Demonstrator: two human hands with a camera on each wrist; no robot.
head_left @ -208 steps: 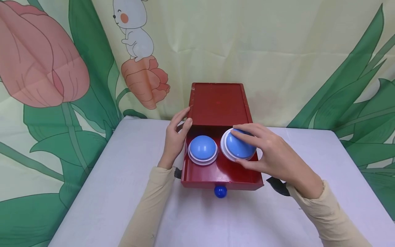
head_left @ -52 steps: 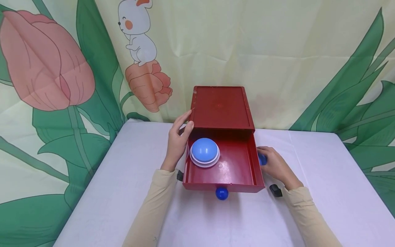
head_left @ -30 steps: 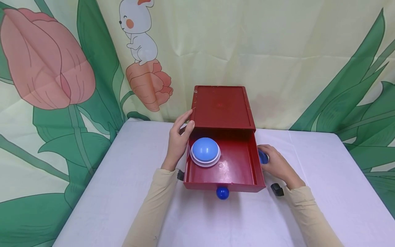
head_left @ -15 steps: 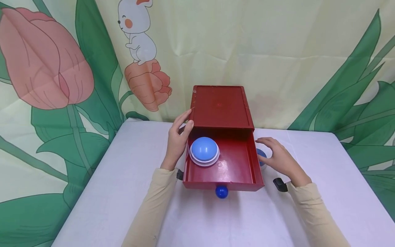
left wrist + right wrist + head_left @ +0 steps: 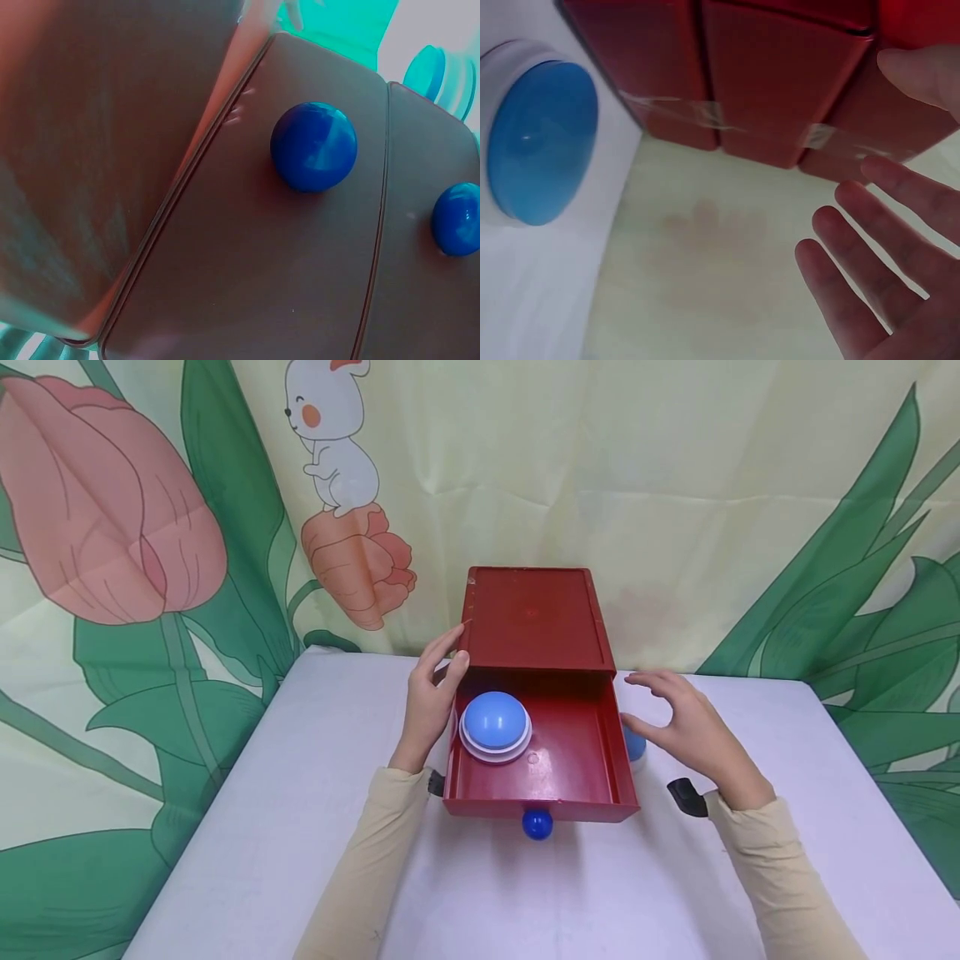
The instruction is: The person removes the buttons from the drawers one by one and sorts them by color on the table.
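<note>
A red drawer cabinet (image 5: 531,618) stands on the table with its top drawer (image 5: 573,768) pulled out. Inside the drawer, at its left, sits a blue-domed push button (image 5: 495,720) on a round white base. A second, similar button (image 5: 544,142) rests on the table to the right of the cabinet; in the head view the drawer side and right hand partly hide it. My left hand (image 5: 429,706) rests against the cabinet's left side, fingers extended. Just above the second button, my right hand (image 5: 686,722) is spread with nothing in its grasp.
A blue knob (image 5: 537,824) sticks out from the drawer front, and more blue knobs (image 5: 313,147) are on the drawers below. The white table (image 5: 315,735) meets a printed cloth backdrop (image 5: 660,502) behind the cabinet. Black straps (image 5: 686,797) show near the wrists.
Earlier my right hand held the second button over the drawer, then lowered it beside the cabinet. Its fingers have since let go, and the hand has risen slightly. My left hand stays put.
</note>
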